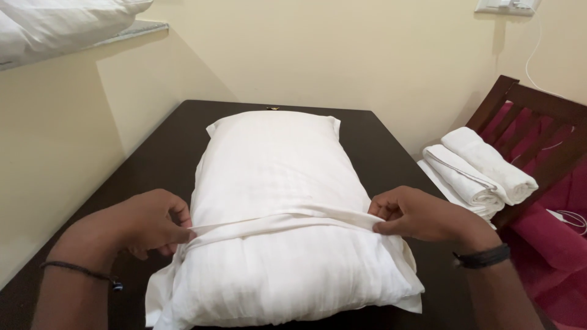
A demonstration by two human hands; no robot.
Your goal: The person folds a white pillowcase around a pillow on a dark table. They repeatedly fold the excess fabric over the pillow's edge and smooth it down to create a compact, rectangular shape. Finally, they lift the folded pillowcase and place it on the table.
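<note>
- Pillow: white, in a white striped pillowcase, lying lengthwise on the middle of the dark tabletop, one short end near the person, the other far.
- Folded edge of the pillowcase: a band of cloth runs left to right across the near third of the pillow, raised slightly above the cover below it.
- Left hand: at the pillow's left side, fingers closed in a pinch on the left end of the band.
- Right hand: at the pillow's right side, fingers pinched on the right end of the band, thumb beneath.
- Step in hand, as judged: the open-end flap is being drawn over or tucked at the near end; both ends are gripped evenly.
- Next move, as judged: calls for equal pull from both hands so the band stays straight, and for loose corners at the near end to be smoothed.
- Surroundings: rolled white towels to the right, on a wooden chair; bedding on a shelf far left.
</note>
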